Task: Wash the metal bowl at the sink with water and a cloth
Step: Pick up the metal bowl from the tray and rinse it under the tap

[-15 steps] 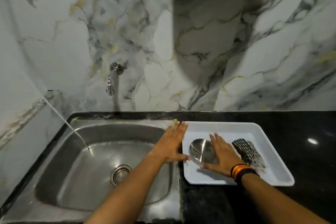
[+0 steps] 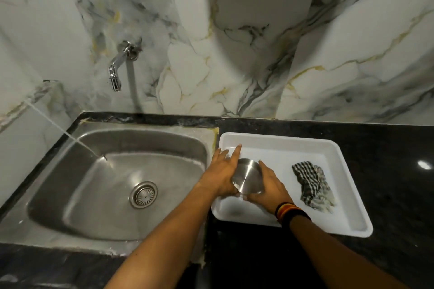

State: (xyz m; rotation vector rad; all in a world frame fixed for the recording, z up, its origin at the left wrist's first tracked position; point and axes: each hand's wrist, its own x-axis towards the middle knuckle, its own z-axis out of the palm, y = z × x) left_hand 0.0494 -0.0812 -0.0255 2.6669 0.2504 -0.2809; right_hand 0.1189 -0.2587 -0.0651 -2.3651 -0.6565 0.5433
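A small metal bowl (image 2: 248,177) lies upside down at the left end of a white tray (image 2: 281,145). My left hand (image 2: 222,173) presses against the bowl's left side, fingers stretched over the tray's rim. My right hand (image 2: 270,186) cups its right side, so the bowl is clasped between both hands. A crumpled black-and-white checked cloth (image 2: 311,186) lies in the tray to the right, apart from my hands. The steel sink (image 2: 117,183) is to the left, with a thin stream of water (image 2: 68,135) falling into it from the left.
A chrome tap (image 2: 118,67) juts from the marble wall above the sink. The sink's drain (image 2: 143,194) is at the basin's middle. The tray rests on a black stone counter (image 2: 387,171) that runs right and toward me.
My left hand has shifted from the sink's edge onto the bowl's left side. My right hand has slid from the bowl's top to its right side. The view has tilted down and closer.
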